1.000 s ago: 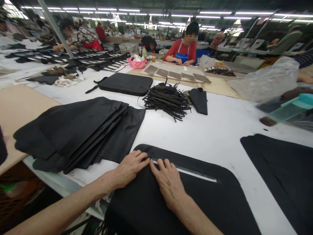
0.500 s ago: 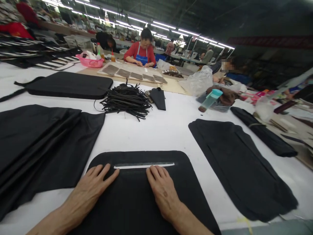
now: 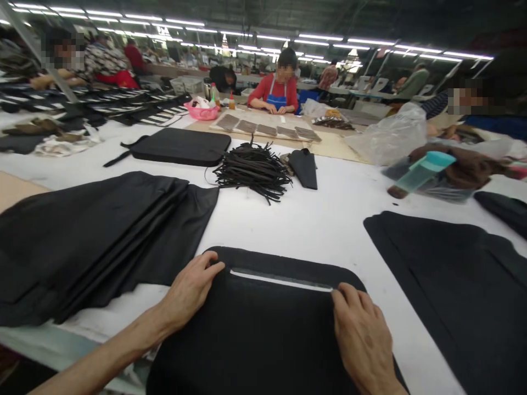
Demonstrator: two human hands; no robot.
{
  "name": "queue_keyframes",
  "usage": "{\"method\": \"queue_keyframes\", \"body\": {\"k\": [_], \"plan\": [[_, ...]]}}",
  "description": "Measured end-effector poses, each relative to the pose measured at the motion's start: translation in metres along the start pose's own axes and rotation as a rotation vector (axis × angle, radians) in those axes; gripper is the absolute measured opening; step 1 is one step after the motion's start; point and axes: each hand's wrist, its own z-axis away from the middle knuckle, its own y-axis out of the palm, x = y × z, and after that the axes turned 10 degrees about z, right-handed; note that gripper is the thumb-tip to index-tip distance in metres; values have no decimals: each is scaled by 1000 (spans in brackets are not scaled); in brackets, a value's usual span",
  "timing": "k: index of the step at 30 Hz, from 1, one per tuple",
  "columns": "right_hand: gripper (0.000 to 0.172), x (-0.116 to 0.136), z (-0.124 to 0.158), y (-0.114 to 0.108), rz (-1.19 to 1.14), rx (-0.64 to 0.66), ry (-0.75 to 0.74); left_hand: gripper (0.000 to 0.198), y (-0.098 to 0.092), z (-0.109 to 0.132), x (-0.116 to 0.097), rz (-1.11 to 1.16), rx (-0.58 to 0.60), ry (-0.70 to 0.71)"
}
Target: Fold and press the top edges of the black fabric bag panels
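Note:
A black panel (image 3: pixel 263 334) with rounded corners lies on the white table in front of me, a long narrow slot near its far edge showing white. At its far left corner, my left hand (image 3: pixel 193 285) grips the edge, thumb on top and fingers curled over the side. My right hand (image 3: pixel 362 329) rests near the far right corner, fingers bent and thumb at the slot's right end; whether it pinches the material cannot be made out.
Black sheets (image 3: pixel 82 241) lie left, another black stack (image 3: pixel 457 285) right. Beyond are a black padded piece (image 3: pixel 181 147), a heap of black strips (image 3: pixel 253 170), a teal-lidded bottle (image 3: pixel 422 173) and a pink basket (image 3: pixel 201 111). A person in red (image 3: pixel 275 93) sits opposite.
My left hand has moved to the panel's far left corner and curled over its edge. My right hand has slid right along the slot. The panel is turned slightly, and the view has swung left.

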Motion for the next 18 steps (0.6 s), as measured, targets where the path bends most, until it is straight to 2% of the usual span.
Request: {"method": "queue_keyframes", "body": {"k": [3, 7, 10, 14, 18], "plan": [[15, 25, -19, -16, -125, 0, -73, 28, -2, -10, -9, 71, -8, 24], [11, 75, -49, -33, -395, 2, -262, 26, 4, -28, -19, 81, 124, 77], [11, 103, -69, -32, -420, -22, -345, 25, 9, -36, -21, 6, 195, 51], [10, 116, -81, -21, -327, -59, -414, 23, 11, -37, -19, -51, 237, 51], [9, 116, -81, -14, -212, -141, -521, 22, 11, -39, -14, -6, 201, 27]]}}
